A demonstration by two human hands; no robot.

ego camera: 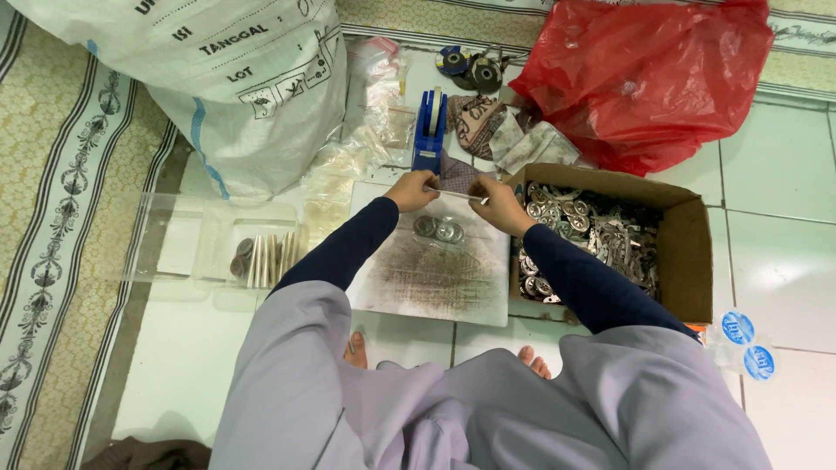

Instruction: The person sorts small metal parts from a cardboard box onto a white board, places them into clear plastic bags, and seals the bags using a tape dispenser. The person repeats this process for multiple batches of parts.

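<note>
Both hands, left hand [411,190] and right hand [498,204], are pinching a thin, light tape strip [455,194] by its ends; it looks flimsy and sticky.

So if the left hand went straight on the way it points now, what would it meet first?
The left hand points up and away from the person, so it would probably meet the blue tape dispenser first. It stands right beyond the fingers, though depth is hard to judge.
</note>
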